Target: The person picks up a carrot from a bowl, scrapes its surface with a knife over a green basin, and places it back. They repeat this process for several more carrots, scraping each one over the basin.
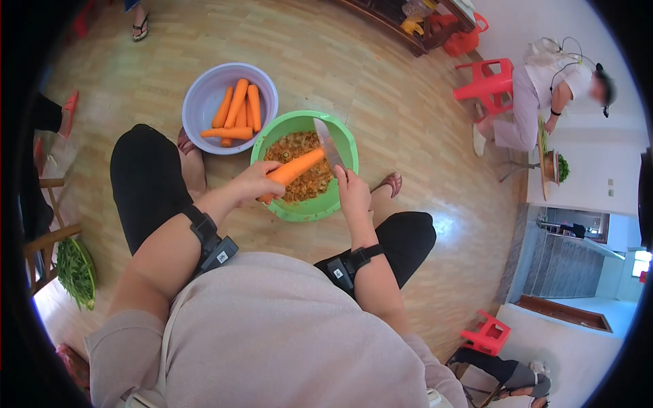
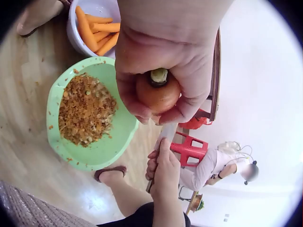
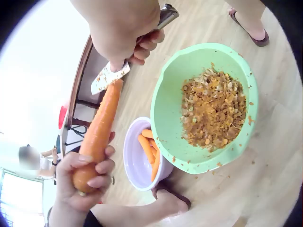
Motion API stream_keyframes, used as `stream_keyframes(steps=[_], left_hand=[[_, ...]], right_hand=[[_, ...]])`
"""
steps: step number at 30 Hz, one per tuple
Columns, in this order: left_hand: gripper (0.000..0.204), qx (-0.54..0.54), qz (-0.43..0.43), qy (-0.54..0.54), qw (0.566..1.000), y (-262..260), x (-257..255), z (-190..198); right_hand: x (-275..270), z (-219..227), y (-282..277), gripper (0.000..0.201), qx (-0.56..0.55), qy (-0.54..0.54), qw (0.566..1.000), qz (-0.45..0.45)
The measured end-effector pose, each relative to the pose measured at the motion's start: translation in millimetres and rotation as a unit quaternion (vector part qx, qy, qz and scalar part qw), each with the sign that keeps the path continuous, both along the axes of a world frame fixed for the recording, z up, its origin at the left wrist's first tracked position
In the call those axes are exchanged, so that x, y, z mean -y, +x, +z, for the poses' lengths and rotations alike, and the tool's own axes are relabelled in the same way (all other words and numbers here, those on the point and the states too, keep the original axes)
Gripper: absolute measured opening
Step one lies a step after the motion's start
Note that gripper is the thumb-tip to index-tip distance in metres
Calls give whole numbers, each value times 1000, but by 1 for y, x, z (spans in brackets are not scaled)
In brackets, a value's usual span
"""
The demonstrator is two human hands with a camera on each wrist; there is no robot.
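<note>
My left hand (image 1: 257, 182) grips a large orange carrot (image 1: 296, 168) near its thick stem end, the tip pointing away to the right. In the right hand (image 1: 354, 194) is a knife (image 1: 328, 143), its broad blade against the carrot's narrow tip; the handle (image 3: 166, 17) pokes out of the fist in the right wrist view. Below both hands a green basin (image 1: 348, 139) holds orange and pale shavings (image 3: 213, 113). The carrot's stem stub (image 2: 159, 76) shows between the left fingers in the left wrist view.
A lavender basin (image 1: 193, 88) with several carrots (image 1: 237, 102) stands left of the green one. My legs flank the green basin. A seated person (image 1: 537, 102) works by a red stool (image 1: 491, 85) at right. Leafy greens (image 1: 72, 270) lie in a basket at left.
</note>
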State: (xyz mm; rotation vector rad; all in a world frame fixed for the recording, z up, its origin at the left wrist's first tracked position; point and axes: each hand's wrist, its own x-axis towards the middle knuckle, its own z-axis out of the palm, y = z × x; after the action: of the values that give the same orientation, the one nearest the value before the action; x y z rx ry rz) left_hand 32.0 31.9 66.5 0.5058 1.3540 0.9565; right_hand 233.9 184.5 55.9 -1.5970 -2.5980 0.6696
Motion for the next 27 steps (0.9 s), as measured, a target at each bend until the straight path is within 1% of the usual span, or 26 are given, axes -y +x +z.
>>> stream_keyframes(steps=[1,4,5,6,7,9,10,12,13,14,16,17,18,19,20,21,22,24,25,27], left_hand=[[50,16,-7,-6,1000,1,1,-3],[50,23,-14,-24,999,2,3,-7],[50,22,-13,-23,999,3,4,-3],[44,49,4,-3,999,4,5,4],[38,75,19,18,997,2,4,8],[38,67,24,14,997,-1,2,7],[38,65,32,5,997,0,4,5],[39,78,36,2,996,1,6,2],[39,83,33,1,996,-1,5,2],[39,82,32,1,996,-1,4,2],[43,64,17,10,998,0,4,3],[43,63,14,8,998,1,5,3],[46,40,8,16,999,2,6,3],[50,15,3,25,1000,2,6,4],[50,12,1,26,1000,2,6,6],[53,26,0,28,999,1,5,9],[56,43,0,30,999,0,4,11],[57,33,4,16,999,-2,4,8],[59,23,7,0,1000,0,5,6],[59,18,4,8,1000,1,5,5]], right_hand=[[2,-2,1,52,1,-2,1000,-4],[-3,-15,9,51,29,19,999,20],[-9,-27,19,51,64,18,998,4],[-8,-25,20,51,97,18,995,-15],[-8,-23,19,51,95,20,995,-17],[-8,-12,12,52,43,30,998,-41],[-7,-4,8,52,47,31,998,-35],[-3,8,6,51,-55,-29,997,-40],[-3,9,4,51,-54,-28,997,-40],[-2,11,2,52,-51,-50,997,-32],[-2,5,1,53,-49,-73,996,-26],[-3,-3,5,53,-15,-12,1000,-18],[-4,-8,8,52,19,50,999,-11],[-6,-12,12,52,17,51,998,-13],[-8,-15,16,53,47,43,998,-16],[-7,-12,15,53,78,34,996,-21],[-6,-10,13,53,77,34,996,-24],[-5,0,9,53,11,44,998,-31],[-4,7,8,53,16,44,999,-27],[-3,16,3,53,-73,-39,995,-62]])
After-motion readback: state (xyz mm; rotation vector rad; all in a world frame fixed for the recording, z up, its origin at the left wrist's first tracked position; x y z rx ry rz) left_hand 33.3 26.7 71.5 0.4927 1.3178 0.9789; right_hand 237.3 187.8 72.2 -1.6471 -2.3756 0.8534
